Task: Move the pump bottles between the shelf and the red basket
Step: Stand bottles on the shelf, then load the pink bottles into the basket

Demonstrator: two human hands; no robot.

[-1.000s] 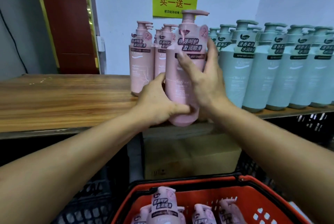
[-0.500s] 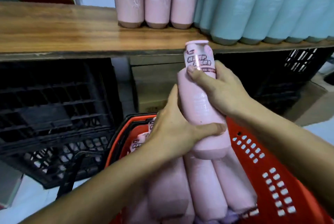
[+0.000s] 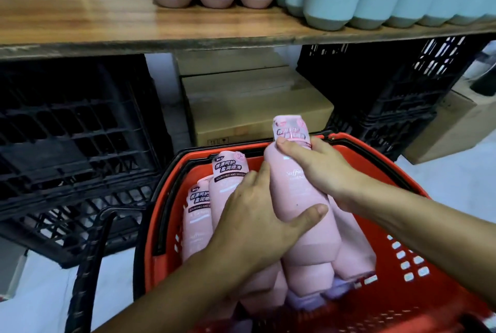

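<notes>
The left hand (image 3: 255,225) curls its fingers and thumb round the lower part of a pink bottle (image 3: 298,198). The right hand (image 3: 322,171) clamps the upper part. The bottle is tilted, low in the basket (image 3: 402,252), over other bottles (image 3: 225,179) lying there.

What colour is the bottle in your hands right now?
The held bottle is pale pink; head view shows it best.
</notes>
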